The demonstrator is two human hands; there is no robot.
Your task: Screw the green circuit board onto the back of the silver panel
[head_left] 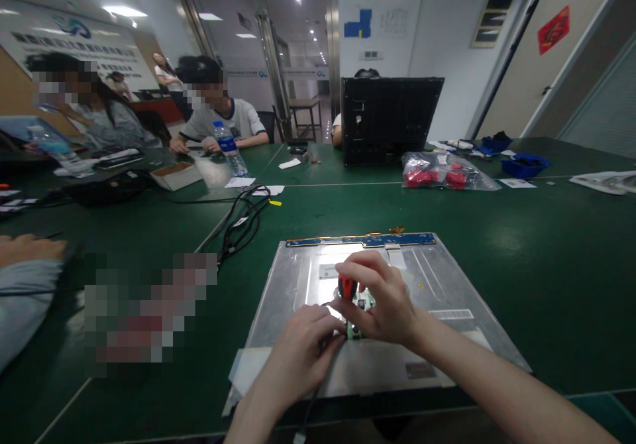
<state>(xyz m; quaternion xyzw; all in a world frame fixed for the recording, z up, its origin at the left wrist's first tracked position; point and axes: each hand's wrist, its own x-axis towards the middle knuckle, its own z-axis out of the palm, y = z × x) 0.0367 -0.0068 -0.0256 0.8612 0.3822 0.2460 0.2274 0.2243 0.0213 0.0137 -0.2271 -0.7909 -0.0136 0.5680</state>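
Observation:
A red-and-black screwdriver (346, 286) stands upright in my right hand (385, 295), pinched at the handle between thumb and fingers. Its lower end points down at a small green circuit board (354, 331), partly covered by my hands. My left hand (308, 341) rests at the board's left side with its fingers curled; what they grip is hidden. From beneath it a thin dark cable (318, 391) runs down toward the table's front edge. Under both hands lies a flat silver metal panel (437, 351), with a blue circuit strip (417, 238) along its far edge.
Coiled black cables (243, 225) lie left of the panel. Further back are a water bottle (229, 149), an open box (176, 175), a black monitor (392, 119) and a plastic bag with red items (444, 171). Another person's sleeve (24, 305) is at the left; other people sit beyond.

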